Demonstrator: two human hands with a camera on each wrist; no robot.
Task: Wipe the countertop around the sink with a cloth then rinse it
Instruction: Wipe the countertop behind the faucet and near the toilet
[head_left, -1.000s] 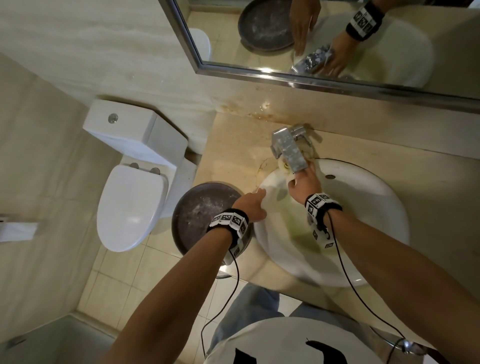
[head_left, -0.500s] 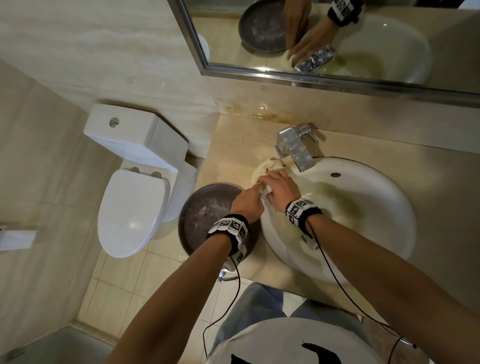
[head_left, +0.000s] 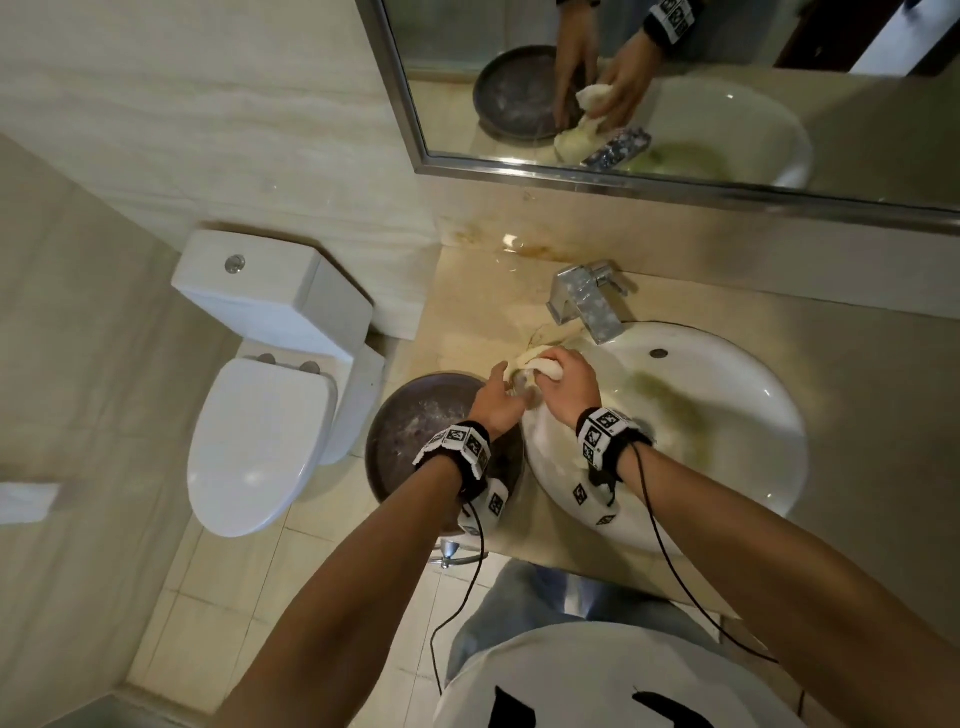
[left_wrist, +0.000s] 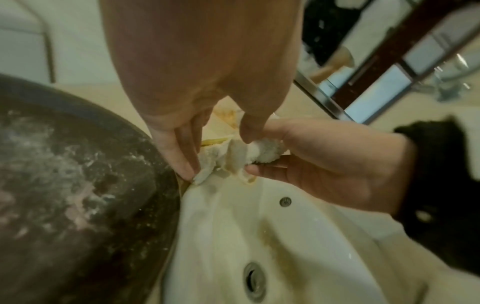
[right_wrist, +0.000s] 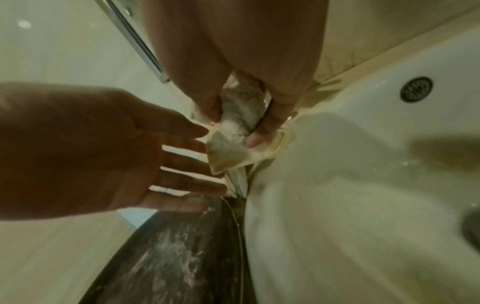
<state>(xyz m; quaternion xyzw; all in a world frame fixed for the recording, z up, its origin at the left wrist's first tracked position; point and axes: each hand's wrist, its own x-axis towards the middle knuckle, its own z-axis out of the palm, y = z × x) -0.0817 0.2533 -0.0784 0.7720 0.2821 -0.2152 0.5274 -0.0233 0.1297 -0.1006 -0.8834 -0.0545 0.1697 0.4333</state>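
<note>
A crumpled, wet, pale cloth is held over the left rim of the white sink, where it meets the beige countertop. My right hand grips the cloth in a bunch, and a loose corner hangs below. My left hand is beside it with straight, spread fingers whose tips touch the hanging part of the cloth. The right hand shows in the left wrist view, curled round the wad.
A chrome faucet stands behind the sink, with no water visibly running. A dark round basin sits against the sink's left rim, under my left wrist. A toilet stands to the left. A mirror hangs above the counter.
My right hand came away from the faucet spout to the sink's left rim with the cloth. My left hand met it there, and its fingers now stretch out straight.
</note>
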